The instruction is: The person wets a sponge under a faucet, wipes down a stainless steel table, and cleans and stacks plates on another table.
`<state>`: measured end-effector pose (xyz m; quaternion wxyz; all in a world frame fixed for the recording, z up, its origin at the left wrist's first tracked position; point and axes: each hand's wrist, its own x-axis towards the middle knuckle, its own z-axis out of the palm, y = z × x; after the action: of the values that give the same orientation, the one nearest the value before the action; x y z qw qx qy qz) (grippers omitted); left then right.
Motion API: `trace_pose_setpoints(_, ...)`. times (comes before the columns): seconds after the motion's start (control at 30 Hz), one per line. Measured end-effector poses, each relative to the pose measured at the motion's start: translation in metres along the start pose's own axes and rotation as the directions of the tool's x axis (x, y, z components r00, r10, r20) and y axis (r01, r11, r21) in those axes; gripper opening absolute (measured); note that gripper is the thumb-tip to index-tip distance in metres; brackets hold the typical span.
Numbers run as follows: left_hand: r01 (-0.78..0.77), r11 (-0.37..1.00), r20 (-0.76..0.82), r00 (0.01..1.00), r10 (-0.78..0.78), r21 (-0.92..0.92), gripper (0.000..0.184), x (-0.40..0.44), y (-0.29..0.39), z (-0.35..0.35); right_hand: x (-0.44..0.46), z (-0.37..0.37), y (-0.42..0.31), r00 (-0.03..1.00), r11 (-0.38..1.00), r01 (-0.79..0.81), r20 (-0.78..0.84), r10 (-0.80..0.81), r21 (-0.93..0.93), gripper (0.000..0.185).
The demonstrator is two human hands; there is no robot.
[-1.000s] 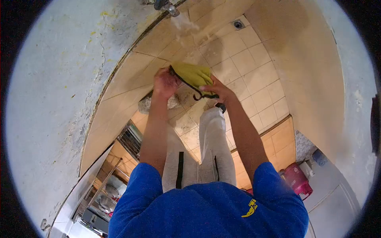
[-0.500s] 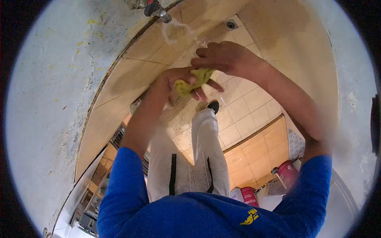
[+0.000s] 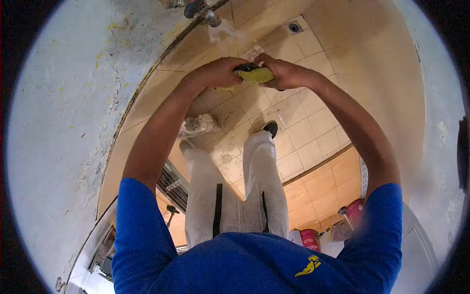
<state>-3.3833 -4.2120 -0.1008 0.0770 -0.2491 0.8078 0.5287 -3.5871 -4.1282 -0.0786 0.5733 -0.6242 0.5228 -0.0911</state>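
Observation:
A yellow-green cloth (image 3: 256, 75) with a dark edge is bunched between my two hands, near the top middle of the view. My left hand (image 3: 223, 72) grips its left end with the fingers wrapped round it. Its right end is in my right hand (image 3: 283, 73), closed on it, thumb side up. Just above and to the left of the hands, a metal tap (image 3: 212, 18) on the wall lets out a stream of water (image 3: 227, 39). Parts of the cloth are hidden by my fingers.
A floor drain (image 3: 294, 27) is set in the tiled floor (image 3: 306, 127). A rough stone block (image 3: 198, 126) lies left of my shoe (image 3: 270, 128). Pink containers (image 3: 309, 239) stand at the lower right. A metal grate (image 3: 172, 185) is by my left leg.
The cloth went from spread between my hands to bunched. My right hand has come down from above and closed on the right end; both hands now sit higher in view than one second ago.

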Motion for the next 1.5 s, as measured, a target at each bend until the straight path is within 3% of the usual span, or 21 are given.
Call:
trace_pose_setpoints(0.1, -0.065, 0.978, 0.016, 0.998, 0.063, 0.199, 0.038, -0.001, 0.002, -0.008, 0.015, 0.018, 0.026, 0.814, 0.8, 0.492, -0.142, -0.563, -0.344, 0.032)
trace_pose_setpoints(0.17, 0.066, 0.896, 0.027, 0.996, -0.087, 0.438, 0.042, -0.007, 0.031, -0.012, 0.01, 0.01, 0.002, 0.999, 0.978, 0.029, 0.05, -0.019, -0.206, 0.032)
trace_pose_setpoints(0.2, 0.124, 0.827, 0.018, 0.987, -0.16, 0.548, 0.044, -0.008, 0.041, -0.013, 0.006, 0.008, -0.009, 0.951, 0.956, -0.231, 0.167, 0.261, -0.179, 0.032)
trace_pose_setpoints(0.27, 0.001, 0.792, -0.183, 0.973, 0.14, 0.611, 0.03, -0.004, 0.005, -0.001, -0.001, 0.023, -0.002, 0.963, 0.889, -0.263, 0.165, 0.215, 0.376, 0.037)
trace_pose_setpoints(0.33, -0.027, 0.734, -0.311, 0.894, 0.321, 0.679, 0.027, 0.002, -0.02, 0.01, -0.004, 0.039, 0.003, 0.97, 0.441, -0.243, 0.219, 0.105, 0.864, 0.038)
trace_pose_setpoints(0.4, 0.021, 0.682, -0.381, 0.842, 0.382, 0.731, 0.036, 0.007, -0.028, 0.009, 0.007, 0.048, 0.003, 0.984, 0.148, -0.177, 0.176, 0.025, 0.973, 0.037)
trace_pose_setpoints(0.43, 0.097, 0.763, -0.427, 0.87, 0.247, 0.639, 0.034, 0.012, -0.028, 0.01, 0.011, 0.053, 0.0, 0.988, -0.014, -0.152, 0.152, -0.009, 0.988, 0.037)
trace_pose_setpoints(0.5, 0.263, 0.866, -0.459, 0.887, -0.045, 0.425, 0.03, 0.026, -0.024, 0.019, 0.021, 0.064, -0.002, 0.961, 0.153, 0.103, -0.138, 0.24, 0.983, 0.034)
trace_pose_setpoints(0.57, 0.092, 0.989, -0.474, 0.87, -0.134, -0.112, 0.034, 0.02, -0.024, 0.036, 0.038, 0.07, 0.018, 0.901, 0.233, 0.198, -0.271, 0.34, 0.952, 0.034)
trace_pose_setpoints(0.67, -0.159, 0.647, -0.397, 0.886, -0.239, -0.746, 0.045, 0.021, -0.029, 0.05, 0.04, 0.073, 0.0, 0.887, 0.139, 0.272, -0.304, 0.348, 0.952, 0.036)
trace_pose_setpoints(0.8, -0.097, 0.069, -0.118, 0.88, -0.46, -0.993, 0.063, -0.011, 0.033, 0.036, 0.049, 0.088, -0.019, 0.895, 0.134, 0.334, -0.358, 0.267, 0.933, 0.037)
trace_pose_setpoints(0.87, -0.178, 0.179, -0.236, 0.89, -0.389, -0.968, 0.066, -0.013, 0.03, 0.044, 0.05, 0.089, -0.013, 0.889, 0.268, 0.334, -0.396, 0.229, 0.904, 0.041)
trace_pose_setpoints(0.97, -0.263, 0.433, -0.422, 0.845, -0.328, -0.862, 0.069, -0.017, -0.013, 0.055, 0.035, 0.071, -0.002, 0.899, 0.636, 0.272, -0.426, 0.099, 0.722, 0.044)
trace_pose_setpoints(1.03, -0.247, 0.36, -0.363, 0.882, -0.301, -0.9, 0.07, -0.023, -0.033, 0.044, 0.028, 0.06, -0.013, 0.899, 0.89, 0.232, -0.436, -0.042, 0.393, 0.045)
trace_pose_setpoints(1.07, -0.199, 0.183, -0.243, 0.933, -0.266, -0.963, 0.07, -0.025, -0.04, 0.038, 0.027, 0.054, -0.024, 0.891, 0.963, 0.219, -0.433, -0.134, 0.154, 0.045)
trace_pose_setpoints(1.13, -0.066, -0.077, -0.059, 0.995, -0.085, -0.995, 0.066, -0.031, -0.03, 0.027, 0.032, 0.05, -0.027, 0.854, 0.924, 0.24, -0.387, -0.347, -0.299, 0.043)
trace_pose_setpoints(1.2, 0.097, -0.213, 0.06, 0.983, 0.176, -0.972, 0.059, -0.037, -0.008, 0.012, 0.047, 0.041, -0.017, 0.781, 0.704, 0.278, -0.273, -0.562, -0.654, 0.039)
trace_pose_setpoints(1.3, 0.119, 0.304, 0.126, 0.992, 0.004, -0.945, 0.054, -0.014, -0.01, -0.002, 0.039, 0.02, -0.04, 0.74, 0.487, 0.159, -0.223, -0.634, -0.859, 0.043)
trace_pose_setpoints(1.33, 0.218, 0.263, 0.211, 0.976, -0.055, -0.94, 0.048, -0.01, -0.004, -0.014, 0.038, 0.015, -0.044, 0.796, 0.515, 0.113, -0.233, -0.559, -0.849, 0.04)
trace_pose_setpoints(1.37, 0.246, 0.421, 0.225, 0.969, -0.099, -0.873, 0.04, -0.01, 0.002, -0.021, 0.039, 0.009, -0.047, 0.843, 0.538, 0.065, -0.242, -0.48, -0.841, 0.038)
trace_pose_setpoints(1.5, 0.339, 0.871, 0.116, 0.941, -0.319, -0.355, 0.013, 0.002, 0.036, -0.035, 0.045, -0.007, -0.062, 0.919, 0.552, -0.165, -0.33, -0.215, -0.817, 0.033)
